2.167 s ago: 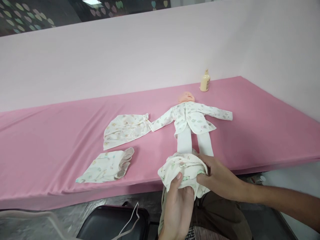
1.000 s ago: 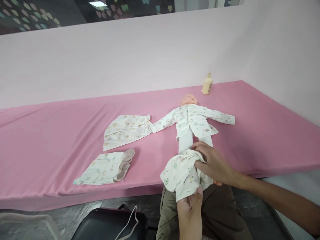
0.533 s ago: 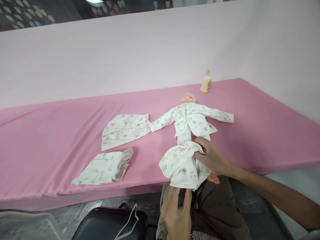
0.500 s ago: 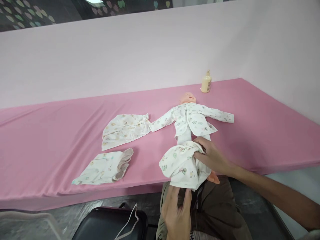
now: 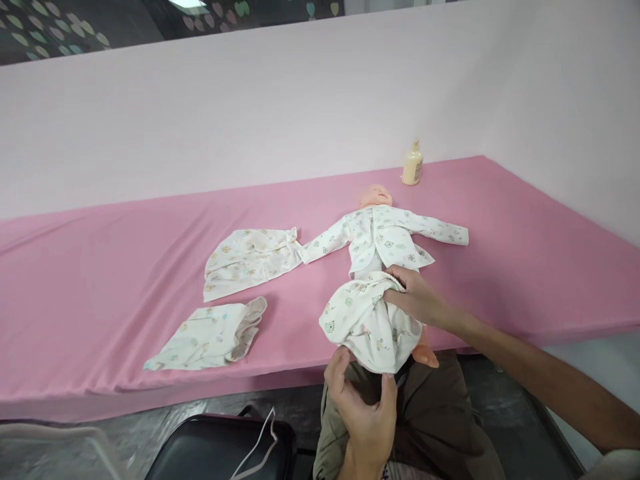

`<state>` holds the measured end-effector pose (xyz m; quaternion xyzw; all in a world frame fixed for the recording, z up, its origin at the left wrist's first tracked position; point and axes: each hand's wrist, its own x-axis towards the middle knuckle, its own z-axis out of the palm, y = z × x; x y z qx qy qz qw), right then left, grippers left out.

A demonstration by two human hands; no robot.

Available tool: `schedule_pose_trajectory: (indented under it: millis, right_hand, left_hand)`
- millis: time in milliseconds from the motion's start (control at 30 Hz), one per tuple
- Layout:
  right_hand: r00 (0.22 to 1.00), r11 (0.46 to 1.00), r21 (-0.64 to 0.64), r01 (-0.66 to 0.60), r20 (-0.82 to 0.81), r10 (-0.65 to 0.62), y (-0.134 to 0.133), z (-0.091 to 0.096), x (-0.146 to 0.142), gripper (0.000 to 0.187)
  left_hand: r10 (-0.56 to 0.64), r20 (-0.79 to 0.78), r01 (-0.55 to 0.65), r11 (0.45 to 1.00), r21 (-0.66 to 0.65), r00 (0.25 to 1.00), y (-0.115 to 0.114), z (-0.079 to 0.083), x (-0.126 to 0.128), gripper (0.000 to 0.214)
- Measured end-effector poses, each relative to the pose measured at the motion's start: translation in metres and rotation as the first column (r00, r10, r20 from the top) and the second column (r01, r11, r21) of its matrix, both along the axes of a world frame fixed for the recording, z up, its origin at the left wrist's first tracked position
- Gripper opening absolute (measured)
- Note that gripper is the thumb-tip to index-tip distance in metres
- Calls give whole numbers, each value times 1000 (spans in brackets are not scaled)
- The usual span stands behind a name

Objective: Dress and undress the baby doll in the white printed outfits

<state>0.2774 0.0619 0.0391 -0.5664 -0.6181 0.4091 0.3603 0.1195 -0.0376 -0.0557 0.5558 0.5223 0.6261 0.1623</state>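
Note:
A baby doll lies on its back on the pink table, dressed in a white printed shirt. White printed trousers are bunched over its legs, and one bare foot pokes out at the table's edge. My right hand is closed on the trousers' waistband near the shirt hem. My left hand is below the table edge, thumb and fingers pinching the trousers' lower end.
Two folded printed garments lie to the left, one by the doll's sleeve and one nearer me. A cream lotion bottle stands at the back by the wall. A black chair seat sits below the table.
My right hand has drawn the trousers' waistband up the doll's legs toward the shirt hem. My left hand has shifted along the lower end, regripping it; a bare foot now shows.

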Motion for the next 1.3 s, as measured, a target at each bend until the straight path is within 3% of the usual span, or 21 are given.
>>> schedule_pose_trajectory:
  millis: [167, 267, 400, 467, 567, 767, 900, 1100, 1300]
  right_hand:
    - [1000, 1000, -9, -6, 9, 6, -1, 3, -3, 7]
    - [999, 1000, -3, -21, 36, 21, -5, 6, -5, 10]
    - [998, 999, 16, -34, 61, 33, -18, 7, -6, 42]
    - [996, 998, 19, -60, 73, 59, -27, 6, -5, 55]
    - [993, 994, -31, -105, 52, 106, -37, 5, -2, 55]
    - [996, 991, -104, -80, -45, 75, -38, 7, -4, 52]
    - [987, 992, -93, -80, -143, 67, -32, 7, -7, 47]
    - [954, 981, -190, -44, -298, -15, -28, 5, -9, 37]
    - [956, 977, -203, -71, -294, 8, -26, 7, -9, 37]
  left_hand:
    - [-12, -116, 10, 1000, -21, 993, -4, 2, 10, 64]
    - [14, -229, -6, 999, 37, 973, -3, 5, 9, 59]
    - [-20, -375, 86, 983, 160, 927, 2, 9, 1, 43]
    - [-76, -386, 142, 979, 147, 920, 4, 10, -4, 43]
    - [-123, -373, 179, 977, 120, 920, 3, 12, -6, 42]
    - [-48, -299, 69, 996, 61, 953, 5, 20, 9, 29]
    - [-50, -288, 86, 990, 114, 956, 9, 7, 14, 43]
    - [-35, -291, 95, 976, 197, 956, 17, -23, 12, 57]
    - [49, -240, -3, 982, 187, 969, 27, -30, 4, 71]
